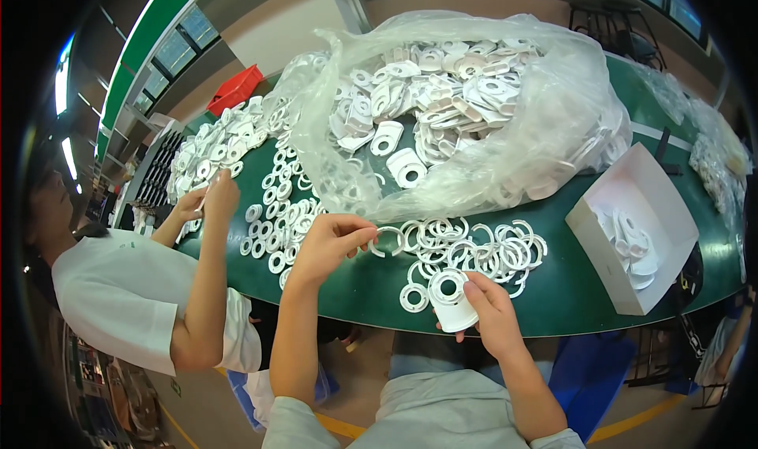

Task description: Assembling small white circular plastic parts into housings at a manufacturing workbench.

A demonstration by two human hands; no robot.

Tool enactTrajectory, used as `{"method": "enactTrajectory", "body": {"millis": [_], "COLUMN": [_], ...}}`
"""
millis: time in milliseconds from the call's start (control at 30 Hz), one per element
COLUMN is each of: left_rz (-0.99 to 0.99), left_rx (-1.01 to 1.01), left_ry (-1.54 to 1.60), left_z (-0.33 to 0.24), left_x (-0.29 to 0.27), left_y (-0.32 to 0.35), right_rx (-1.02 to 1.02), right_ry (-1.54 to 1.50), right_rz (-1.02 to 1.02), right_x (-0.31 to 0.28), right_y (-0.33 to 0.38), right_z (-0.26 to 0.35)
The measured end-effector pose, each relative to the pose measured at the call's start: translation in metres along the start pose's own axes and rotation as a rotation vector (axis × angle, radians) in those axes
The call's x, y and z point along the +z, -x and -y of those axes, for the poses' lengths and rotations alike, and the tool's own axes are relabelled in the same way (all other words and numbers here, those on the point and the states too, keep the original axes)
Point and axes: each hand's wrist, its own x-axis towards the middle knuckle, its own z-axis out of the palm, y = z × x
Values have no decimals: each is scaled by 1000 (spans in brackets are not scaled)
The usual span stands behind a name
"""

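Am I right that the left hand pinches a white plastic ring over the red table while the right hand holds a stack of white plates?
Not quite: the table is green, as the head view shows. The left hand does pinch a white plastic ring; the right hand holds the stack of white plates.

Green worktable (553, 291), windows (178, 42) above, yellow-lined floor (632, 417) below.

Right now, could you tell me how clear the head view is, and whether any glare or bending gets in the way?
In the head view, the hands and white rings are sharp and evenly lit; the clear plastic bag shows pale glare; the green table edge bends strongly near the dark round rim; the left hand pinches a ring, and the right hand holds a white part.
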Motion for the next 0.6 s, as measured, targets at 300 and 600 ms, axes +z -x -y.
{"method": "enactTrajectory", "body": {"millis": [300, 600], "left_rz": [-1, -33], "left_rx": [933, 999], "left_ry": [-557, -680], "left_z": [7, 9], "left_x": [79, 89], "left_y": [47, 51], "right_rx": [31, 34], "right_ry": [-131, -131], "right_rz": [26, 20], "right_x": [-7, -6], "right_y": [-1, 0], "right_z": [-4, -6]}}
